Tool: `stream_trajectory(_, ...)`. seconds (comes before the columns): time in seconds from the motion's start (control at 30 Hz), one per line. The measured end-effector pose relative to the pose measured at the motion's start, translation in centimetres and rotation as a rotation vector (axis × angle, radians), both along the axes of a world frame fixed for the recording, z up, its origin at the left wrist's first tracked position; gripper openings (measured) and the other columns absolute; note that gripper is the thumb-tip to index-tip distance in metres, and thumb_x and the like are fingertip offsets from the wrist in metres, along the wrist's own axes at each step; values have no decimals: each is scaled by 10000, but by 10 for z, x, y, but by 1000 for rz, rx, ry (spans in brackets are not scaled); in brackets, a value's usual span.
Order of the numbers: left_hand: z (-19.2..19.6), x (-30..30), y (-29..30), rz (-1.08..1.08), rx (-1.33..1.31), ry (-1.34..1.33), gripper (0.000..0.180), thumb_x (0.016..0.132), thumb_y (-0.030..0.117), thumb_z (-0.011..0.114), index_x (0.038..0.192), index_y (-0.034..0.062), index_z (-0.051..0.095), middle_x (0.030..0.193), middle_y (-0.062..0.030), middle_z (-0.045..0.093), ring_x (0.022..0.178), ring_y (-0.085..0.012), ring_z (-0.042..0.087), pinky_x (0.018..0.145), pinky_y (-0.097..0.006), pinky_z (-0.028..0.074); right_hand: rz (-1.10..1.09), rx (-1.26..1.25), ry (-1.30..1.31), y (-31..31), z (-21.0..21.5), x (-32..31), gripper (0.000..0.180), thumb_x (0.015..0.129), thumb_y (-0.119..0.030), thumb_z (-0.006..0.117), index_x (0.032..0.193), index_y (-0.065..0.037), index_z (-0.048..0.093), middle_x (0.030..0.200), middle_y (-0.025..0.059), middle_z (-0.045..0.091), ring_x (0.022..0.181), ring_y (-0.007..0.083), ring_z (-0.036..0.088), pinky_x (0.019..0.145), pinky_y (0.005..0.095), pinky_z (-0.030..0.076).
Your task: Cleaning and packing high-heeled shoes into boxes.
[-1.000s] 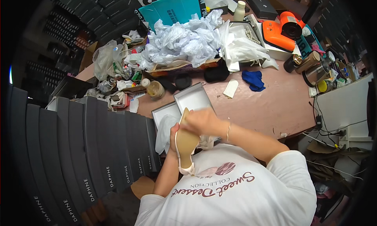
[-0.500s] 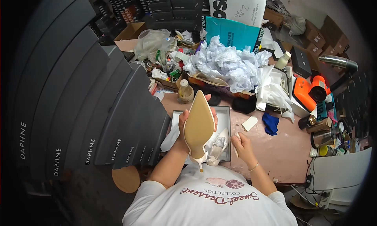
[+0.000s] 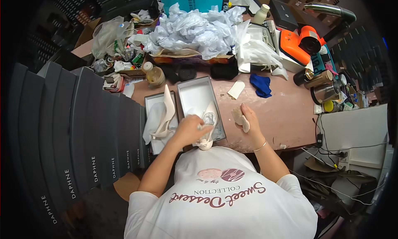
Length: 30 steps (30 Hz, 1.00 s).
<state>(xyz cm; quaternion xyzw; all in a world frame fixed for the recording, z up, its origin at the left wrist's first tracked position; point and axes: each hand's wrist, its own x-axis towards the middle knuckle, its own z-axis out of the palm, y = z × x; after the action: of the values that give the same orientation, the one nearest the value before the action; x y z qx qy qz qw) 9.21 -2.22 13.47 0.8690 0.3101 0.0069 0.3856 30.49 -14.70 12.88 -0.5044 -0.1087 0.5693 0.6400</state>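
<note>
A cream pointed high-heeled shoe lies on its side in the left shoebox part, on white tissue. Its mate, a cream slingback shoe with a bow at the heel, sits in the other grey-rimmed box part; clear wrapping shows inside it. Over this second shoe is my left hand, its fingertips at the shoe's opening; they are slightly blurred, so their grip is unclear. To the right, above the table, my right hand is closed on a small beige pad with a worn face.
Dark shoeboxes are stacked along the left. Crumpled white paper heaps at the back, beside a glass bottle. A white pad and blue cloth lie on the pink table. An orange device stands back right.
The shoe that my left hand held sole-up now lies in the left box part. My left hand has moved to the second shoe. The beige pad in my right hand now shows more fully.
</note>
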Motion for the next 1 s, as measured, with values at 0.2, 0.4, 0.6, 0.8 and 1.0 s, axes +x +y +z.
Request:
stream_trajectory(0.2,-42,38,-16,-344,-159,433,580,770,539,637,792,-38,688,754,-189,649,709,-276,636,667,-335,502,-95,137,542,14,3,12,322,963,-414,475,783,-160,555,634,-19,535,477,79,386,392,220,223)
stream_trajectory(0.4,-40,-43,20,71,-983,-141,303,813,269,693,799,-32,670,745,-60,633,664,-135,576,592,-259,448,-85,181,376,22,12,14,278,958,-397,491,895,-140,576,708,-15,570,491,59,421,383,210,246)
stream_trajectory(0.6,-7,-62,-15,-85,-1453,-948,273,804,237,715,672,14,630,690,-67,597,645,-180,549,626,-315,444,-116,218,-35,81,32,38,264,957,-367,498,886,-119,555,726,0,566,505,51,457,367,192,286)
stream_trajectory(0.8,-36,-56,-51,29,-1662,-811,478,699,403,796,901,-11,668,868,-92,670,824,-188,628,764,-305,496,185,277,272,114,54,13,295,943,-397,528,836,-124,561,698,-18,553,477,53,438,363,199,287)
stream_trajectory(1.0,45,-8,-16,164,-1645,-481,859,865,684,395,1433,56,253,1247,-193,531,1086,-286,587,912,-403,495,209,230,21,117,62,-37,268,941,-385,545,831,-142,558,674,-51,537,484,24,436,377,183,304)
